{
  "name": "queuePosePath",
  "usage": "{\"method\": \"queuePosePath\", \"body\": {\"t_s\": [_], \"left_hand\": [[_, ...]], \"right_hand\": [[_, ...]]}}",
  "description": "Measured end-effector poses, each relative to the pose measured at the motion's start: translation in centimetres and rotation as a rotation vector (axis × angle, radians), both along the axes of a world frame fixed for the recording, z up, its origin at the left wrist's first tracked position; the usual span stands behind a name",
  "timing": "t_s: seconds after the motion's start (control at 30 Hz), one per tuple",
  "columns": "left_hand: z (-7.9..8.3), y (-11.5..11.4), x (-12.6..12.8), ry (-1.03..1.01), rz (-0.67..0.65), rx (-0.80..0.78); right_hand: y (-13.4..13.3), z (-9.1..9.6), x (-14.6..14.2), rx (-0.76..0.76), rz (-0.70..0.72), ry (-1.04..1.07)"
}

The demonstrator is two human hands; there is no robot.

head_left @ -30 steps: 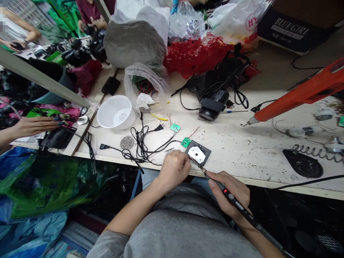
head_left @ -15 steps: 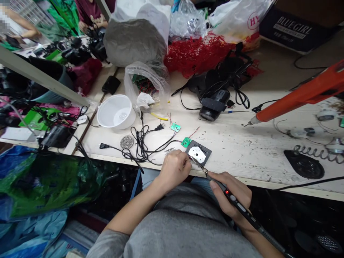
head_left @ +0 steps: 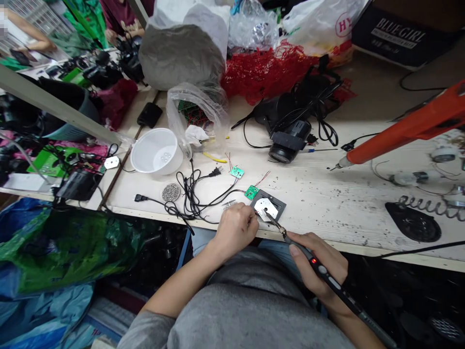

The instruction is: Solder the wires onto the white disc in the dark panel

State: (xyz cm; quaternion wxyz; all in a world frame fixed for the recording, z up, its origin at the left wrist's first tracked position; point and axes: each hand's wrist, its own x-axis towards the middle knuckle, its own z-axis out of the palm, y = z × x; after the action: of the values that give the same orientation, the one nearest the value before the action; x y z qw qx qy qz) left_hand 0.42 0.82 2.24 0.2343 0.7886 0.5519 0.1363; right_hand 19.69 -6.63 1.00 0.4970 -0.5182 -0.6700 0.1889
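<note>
My right hand (head_left: 319,264) grips a black soldering iron (head_left: 329,277) with a lit red display. The iron's tip reaches over a white plate (head_left: 262,209) with cut corners, which lies on a dark square block (head_left: 281,206). At the bench's front edge my left hand (head_left: 238,229) is closed in a pinch beside the block's left side; what the fingers hold is hidden. Just behind the block sits a green circuit board (head_left: 251,192) with thin red wires. A second green board (head_left: 237,172) lies farther back.
Tangled black power cords (head_left: 191,194) lie left of the boards, near a round tin of metal wool (head_left: 170,192) and a white plastic bowl (head_left: 156,151). An orange electric screwdriver (head_left: 403,128) hangs at the right. Behind stand a black lamp-like device (head_left: 286,145) and red netting (head_left: 265,72).
My right hand and the soldering iron have shifted slightly right, drawing the tip away from my left fingers and over the white plate. My left hand stays in place.
</note>
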Motion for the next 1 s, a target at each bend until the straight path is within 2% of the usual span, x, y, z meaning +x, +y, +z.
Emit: {"method": "queuePosePath", "body": {"t_s": [0.3,0.57,0.8,1.0], "left_hand": [[0.29,-0.01,-0.09,-0.011,-0.013,-0.017],[0.67,0.35,-0.84,-0.035,-0.086,-0.054],[0.72,0.45,-0.91,-0.071,-0.041,-0.061],[0.43,0.32,-0.71,-0.029,-0.053,-0.039]], "right_hand": [[0.05,-0.28,0.18,0.042,0.012,-0.002],[0.07,-0.21,0.15,0.042,0.009,-0.003],[-0.02,-0.09,0.18,0.044,0.02,0.005],[0.21,-0.08,0.02,0.047,0.022,0.002]]}}
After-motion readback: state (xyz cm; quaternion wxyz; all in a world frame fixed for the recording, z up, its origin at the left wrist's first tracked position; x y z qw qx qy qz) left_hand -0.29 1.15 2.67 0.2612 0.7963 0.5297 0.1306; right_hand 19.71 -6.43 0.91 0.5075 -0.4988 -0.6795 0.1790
